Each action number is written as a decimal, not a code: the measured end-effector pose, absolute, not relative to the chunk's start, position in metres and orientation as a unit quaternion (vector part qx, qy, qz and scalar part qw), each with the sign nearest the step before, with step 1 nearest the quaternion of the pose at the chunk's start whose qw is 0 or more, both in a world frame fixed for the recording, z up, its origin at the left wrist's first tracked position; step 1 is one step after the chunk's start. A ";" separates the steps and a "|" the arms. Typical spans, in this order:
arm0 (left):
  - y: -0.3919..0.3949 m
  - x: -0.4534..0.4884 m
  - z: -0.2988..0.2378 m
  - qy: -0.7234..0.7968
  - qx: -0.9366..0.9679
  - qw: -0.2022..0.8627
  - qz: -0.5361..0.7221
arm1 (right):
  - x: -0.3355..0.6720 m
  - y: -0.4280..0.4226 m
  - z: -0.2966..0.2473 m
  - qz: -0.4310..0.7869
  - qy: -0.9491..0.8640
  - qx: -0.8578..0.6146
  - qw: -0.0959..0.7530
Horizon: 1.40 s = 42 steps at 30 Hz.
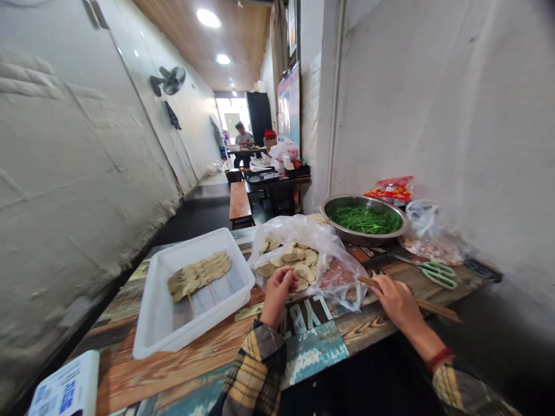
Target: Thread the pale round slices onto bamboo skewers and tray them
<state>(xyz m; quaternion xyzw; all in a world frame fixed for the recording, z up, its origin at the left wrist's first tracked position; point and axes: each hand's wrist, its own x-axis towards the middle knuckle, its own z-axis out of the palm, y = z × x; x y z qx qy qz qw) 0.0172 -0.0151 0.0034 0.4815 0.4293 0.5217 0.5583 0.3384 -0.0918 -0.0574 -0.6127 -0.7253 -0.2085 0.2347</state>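
My left hand [280,292] is over the near edge of a clear plastic bag [295,228], its fingers curled and the thumb against them; what they pinch, if anything, is hidden. Flat, pale beige round slices [306,271] lie heaped in the opened bag. To the right, the fingers of my right hand [398,303] are closed over a bundle of thin wooden skewers [440,310] at the table edge. A white plastic tub [197,329] on the left contains similar slices threaded on skewers [199,274], laid side by side.
Behind the bag stands a metal bowl [364,234] of cut green vegetables. Green-handled scissors [437,274], a tied clear bag [427,231] and a red package [390,189] lie along the wall. A white box-like device [65,384] sits front left. Another person [244,136] sits far back.
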 end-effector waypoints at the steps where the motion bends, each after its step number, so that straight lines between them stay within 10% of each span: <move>1: -0.016 0.018 0.003 0.428 0.488 0.554 0.521 | 0.335 -0.093 -0.056 -0.218 -0.730 -0.603 0.238; 29: -0.030 0.024 0.004 0.329 0.820 0.301 0.358 | 0.219 -0.085 0.016 -0.084 -0.819 -0.560 0.095; 42: -0.008 0.002 0.006 0.418 0.458 0.490 0.613 | 0.318 -0.093 -0.016 -0.159 -0.755 -0.618 0.149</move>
